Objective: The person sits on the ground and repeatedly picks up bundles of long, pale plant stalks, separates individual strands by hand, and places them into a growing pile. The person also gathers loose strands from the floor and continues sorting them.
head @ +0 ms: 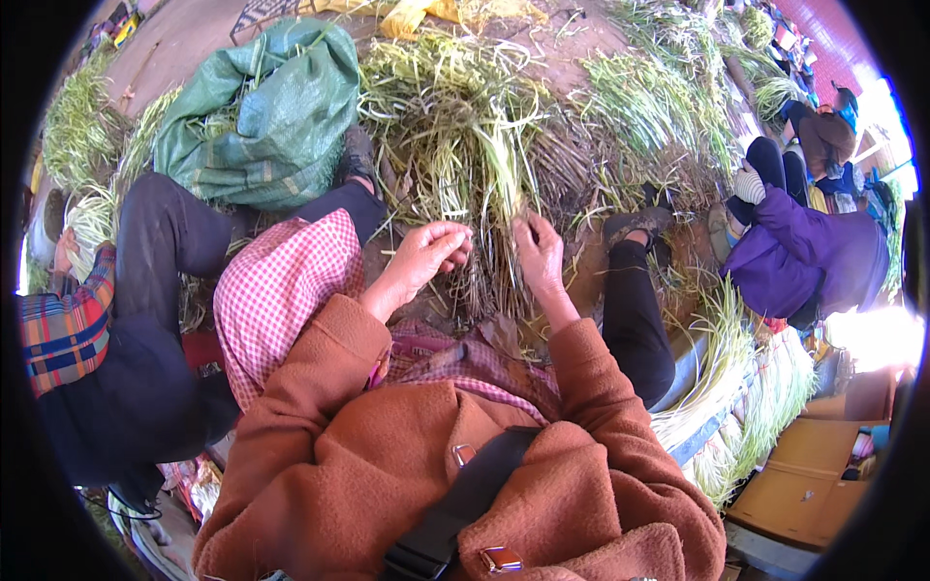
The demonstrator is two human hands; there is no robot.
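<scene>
My right hand (539, 250) pinches the lower end of a few thin, pale green stalks (505, 163) between thumb and fingers. They extend away from me over the pile. To its left, my left hand (425, 261) hovers with fingers curled in and the thumb against them; nothing shows in its grasp. Beyond both hands lies a tangled pile of long-leaved green plants (443, 94), chive-like, with brownish, soil-stained ends towards me. Loose dry strands and dirt cover the ground under the hands. A pink-and-white checked cloth (287, 283) covers my left knee.
A green woven sack (269, 123) slumps at the far left. More green stalks (639, 102) spread at the far right. Laid bundles (770, 392) lie beside my right leg, near a brown cardboard box (792, 472). A person in purple (806, 247) sits right; another in plaid (69, 338) sits left.
</scene>
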